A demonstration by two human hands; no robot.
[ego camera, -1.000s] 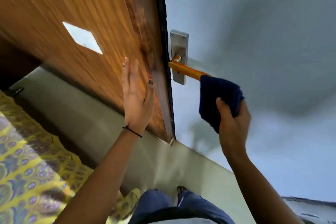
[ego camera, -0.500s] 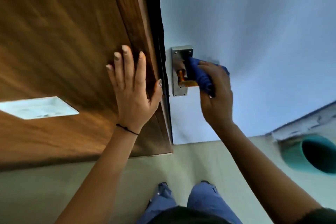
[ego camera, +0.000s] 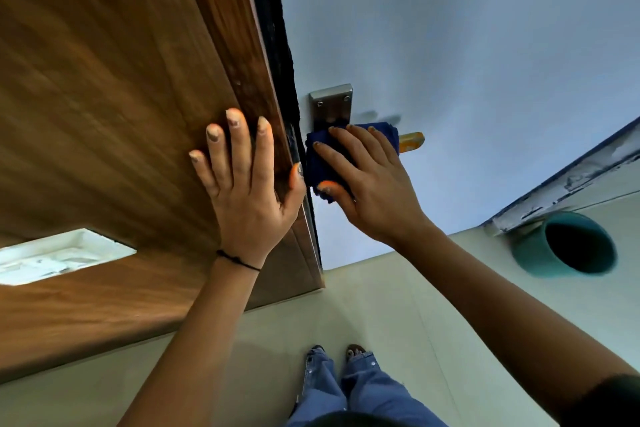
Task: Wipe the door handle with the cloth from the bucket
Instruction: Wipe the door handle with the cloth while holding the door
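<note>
A dark blue cloth (ego camera: 320, 163) is pressed over the inner part of the orange door handle (ego camera: 412, 141), under the steel backplate (ego camera: 332, 104) on the pale blue door face. My right hand (ego camera: 367, 180) lies flat over the cloth and holds it against the handle; only the handle's orange tip shows past my fingers. My left hand (ego camera: 242, 184) rests flat, fingers apart, on the brown wooden face of the door (ego camera: 121, 97), its thumb at the door's edge. A teal bucket (ego camera: 568, 246) stands on the floor at the right.
The door's dark edge (ego camera: 277, 45) runs between the wooden and blue faces. A pale tiled floor (ego camera: 381, 308) lies below, with my feet and blue jeans (ego camera: 346, 381) on it. A white skirting ledge (ego camera: 571, 180) runs above the bucket.
My right hand has shifted from gripping the handle near the backplate to lying flat over the cloth, and the handle's orange tip now shows. My left hand stays on the door.
</note>
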